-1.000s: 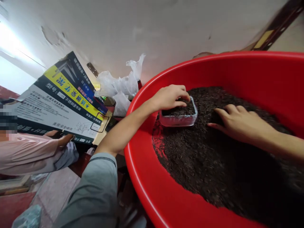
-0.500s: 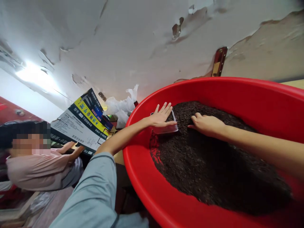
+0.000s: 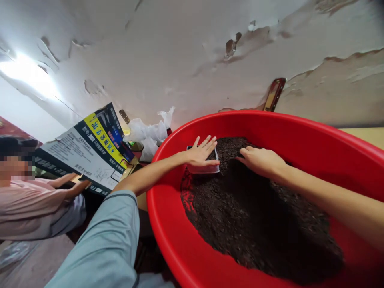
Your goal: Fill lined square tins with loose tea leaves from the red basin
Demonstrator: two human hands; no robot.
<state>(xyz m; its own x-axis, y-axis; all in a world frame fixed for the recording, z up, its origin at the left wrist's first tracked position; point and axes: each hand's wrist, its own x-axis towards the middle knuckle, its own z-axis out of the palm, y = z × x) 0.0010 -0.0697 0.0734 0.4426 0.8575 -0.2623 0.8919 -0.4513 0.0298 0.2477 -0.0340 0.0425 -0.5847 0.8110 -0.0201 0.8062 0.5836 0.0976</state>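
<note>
My left hand (image 3: 200, 153) lies with its fingers spread over a small clear plastic tub (image 3: 207, 168). Dark soil shows inside the tub, between and beside my fingers. The tub rests on the dark, loose soil (image 3: 228, 216) in a big red basin (image 3: 163, 224), near its left wall. A short way to the right, my right hand (image 3: 264, 162) is palm down at the soil, its fingers pointing left toward the tub. Its fingers are slightly bent with the thumb apart, and nothing shows in its grasp. The underside of that hand is hidden.
To the left, another person (image 3: 33, 208) in a pink shirt has hands at a large printed cardboard box (image 3: 87, 152). White plastic bags (image 3: 150, 134) sit behind the basin's left rim. A peeling wall (image 3: 180, 72) rises behind, with a dark reddish-brown piece (image 3: 274, 94) leaning on it.
The view has shifted, so the basin sits lower and further left. My right hand's fingers have straightened somewhat at the soil. My left hand stays spread over the tub.
</note>
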